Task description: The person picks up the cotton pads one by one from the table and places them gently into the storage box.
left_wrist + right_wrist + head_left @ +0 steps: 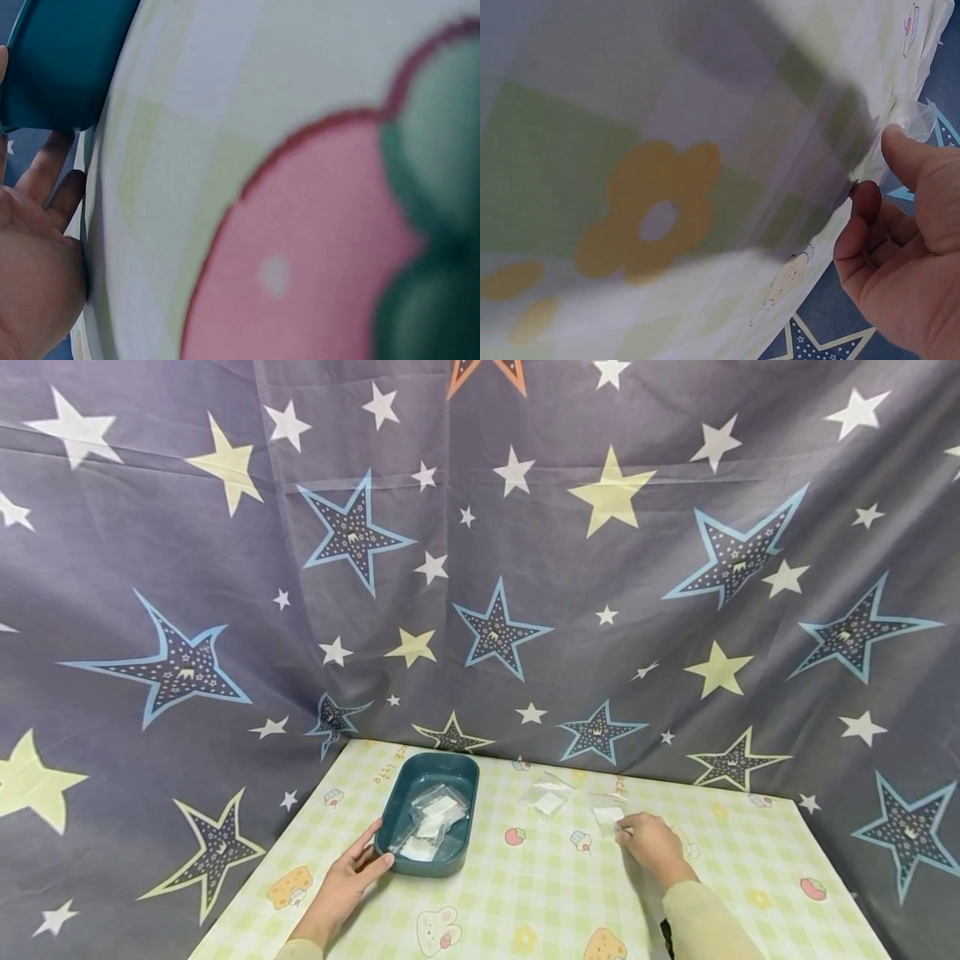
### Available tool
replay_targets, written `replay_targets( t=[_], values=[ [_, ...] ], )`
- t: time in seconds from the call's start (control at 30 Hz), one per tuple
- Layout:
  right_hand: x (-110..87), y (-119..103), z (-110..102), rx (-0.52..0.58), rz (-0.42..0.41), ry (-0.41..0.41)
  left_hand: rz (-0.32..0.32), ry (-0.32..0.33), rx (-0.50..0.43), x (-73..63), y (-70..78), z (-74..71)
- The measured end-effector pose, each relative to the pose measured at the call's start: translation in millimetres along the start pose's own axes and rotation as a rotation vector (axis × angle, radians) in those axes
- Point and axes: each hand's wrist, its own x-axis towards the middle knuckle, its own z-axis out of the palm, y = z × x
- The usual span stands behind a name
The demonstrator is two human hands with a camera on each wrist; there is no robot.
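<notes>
Fingers (865,199) on the right hand (654,845) are sitting half-curled at a bag (608,818), can't tell if they're pinching; left hand (347,878) is loosely gripping the tub (429,867) by a corner, probably steadying it.

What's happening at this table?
A person's left hand holds the near-left corner of a teal bin with several clear packets inside. Their right hand is at the edge of another packet on the patterned tablecloth; one more packet lies between that and the bin.

Teal tub (429,867), clear packets (437,810) inside, two clear bags (607,817) to its right
</notes>
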Motion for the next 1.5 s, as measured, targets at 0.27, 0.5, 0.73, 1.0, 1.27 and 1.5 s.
replay_targets(
  t=[0.27,0.5,0.73,1.0,1.27,1.5],
  values=[
    [-0.1,2.1,-11.4,-0.002,0.026,0.029,0.006,-0.004,-0.008,-1.7,3.2,0.8],
    [0.2,1.8,-13.0,0.039,0.026,0.052,0.005,0.002,-0.007,-2.2,2.8,1.2],
    [-0.1,1.2,-11.7,0.114,0.013,0.099,0.008,0.007,0.000,-2.0,2.3,1.4],
    [1.8,-3.8,-12.8,0.173,0.007,0.146,-0.003,0.003,-0.012,-0.6,-0.6,1.0],
    [6.5,-21.7,-17.2,0.225,-0.086,0.196,-0.003,-0.008,0.003,-1.3,0.5,-0.4],
    [7.0,-55.0,-15.8,0.248,-0.172,0.240,0.000,-0.010,-0.007,-3.3,2.1,0.0]
  ],
)
